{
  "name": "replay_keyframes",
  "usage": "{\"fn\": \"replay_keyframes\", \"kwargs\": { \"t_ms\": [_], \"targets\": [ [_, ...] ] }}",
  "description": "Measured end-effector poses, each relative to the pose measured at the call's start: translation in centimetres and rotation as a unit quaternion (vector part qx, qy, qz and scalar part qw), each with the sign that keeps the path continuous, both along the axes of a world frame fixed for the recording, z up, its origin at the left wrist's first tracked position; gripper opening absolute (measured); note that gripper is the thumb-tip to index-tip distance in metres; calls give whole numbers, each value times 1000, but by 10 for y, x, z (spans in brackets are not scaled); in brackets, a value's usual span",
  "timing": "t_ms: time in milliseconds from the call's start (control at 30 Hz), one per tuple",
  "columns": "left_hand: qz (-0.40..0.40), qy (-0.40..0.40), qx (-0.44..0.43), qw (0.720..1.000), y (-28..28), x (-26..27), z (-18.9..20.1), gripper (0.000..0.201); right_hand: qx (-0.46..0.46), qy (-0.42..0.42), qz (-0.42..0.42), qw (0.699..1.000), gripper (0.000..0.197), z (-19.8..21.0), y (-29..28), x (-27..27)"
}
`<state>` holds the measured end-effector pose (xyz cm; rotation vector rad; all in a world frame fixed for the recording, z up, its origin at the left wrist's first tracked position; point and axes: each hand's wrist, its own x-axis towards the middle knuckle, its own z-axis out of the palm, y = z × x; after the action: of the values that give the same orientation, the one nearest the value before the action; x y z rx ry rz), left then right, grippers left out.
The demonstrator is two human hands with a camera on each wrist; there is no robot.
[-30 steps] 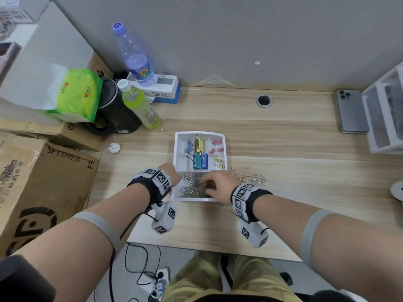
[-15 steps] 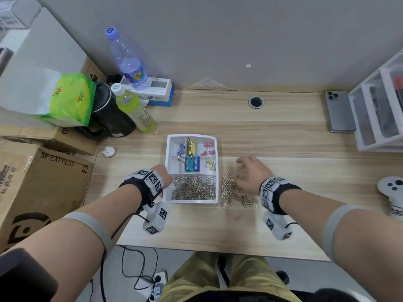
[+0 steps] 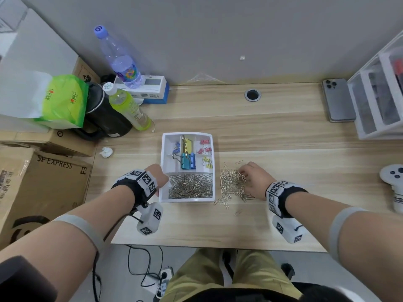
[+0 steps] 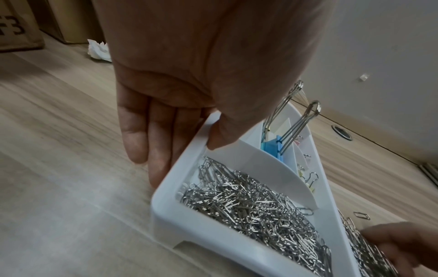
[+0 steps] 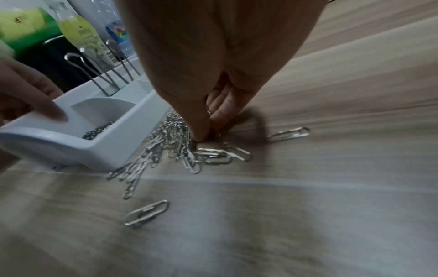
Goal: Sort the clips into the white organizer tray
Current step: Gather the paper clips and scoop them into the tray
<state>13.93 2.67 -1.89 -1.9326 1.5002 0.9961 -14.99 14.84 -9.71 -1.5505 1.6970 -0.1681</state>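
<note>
The white organizer tray [image 3: 188, 199] [image 4: 166, 211] [image 5: 99, 148] sits mid-table. Its long front compartment is full of silver paper clips [image 3: 190, 188] [image 4: 249, 206]. The rear compartments hold coloured binder clips [image 3: 187, 160]. My left hand [image 3: 162, 179] [image 4: 189, 155] holds the tray's left wall, thumb over the rim and fingers [image 4: 154, 150] flat along the outside. A loose pile of paper clips [image 3: 229, 188] [image 5: 170, 148] lies just right of the tray. My right hand [image 3: 242, 174] [image 5: 208, 129] is down on that pile, thumb and fingers pinching clips at its far right edge.
Two bottles [image 3: 118, 59], a black kettle [image 3: 106, 114] and cardboard boxes [image 3: 32, 188] crowd the left. A phone [image 3: 338, 101], a clear drawer unit [image 3: 379, 94] and a white controller [image 3: 394, 177] stand at the right. Stray clips [image 5: 147, 213] lie near the table's front edge.
My right hand has left the tray's front compartment and moved right onto the loose pile. My left hand has stayed on the tray's left wall.
</note>
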Motion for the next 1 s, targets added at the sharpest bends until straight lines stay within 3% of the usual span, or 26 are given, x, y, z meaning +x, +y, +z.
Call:
{"fn": "replay_keyframes", "kwargs": {
  "t_ms": [233,400,567,633,867,933,1000],
  "targets": [
    [-20,16,-11,1000,-1,2,-3,29,-15,-21,-19,999,65,9,-10,12],
    [-25,13,-9,1000,0,5,-4,28,56,93,26,994,112,21,-2,-10],
    [-18,13,0,1000,-1,5,-6,26,52,103,54,992,126,14,6,3],
    [-6,17,19,1000,-2,5,-6,23,41,83,42,995,125,8,5,18],
    [13,21,37,999,-2,6,-5,22,12,21,13,1000,88,7,-6,34],
    [17,22,41,999,-3,5,-3,21,4,30,20,999,93,10,-6,32],
    [23,24,44,998,-3,4,-2,22,9,51,42,998,112,13,-4,29]
  ]
}}
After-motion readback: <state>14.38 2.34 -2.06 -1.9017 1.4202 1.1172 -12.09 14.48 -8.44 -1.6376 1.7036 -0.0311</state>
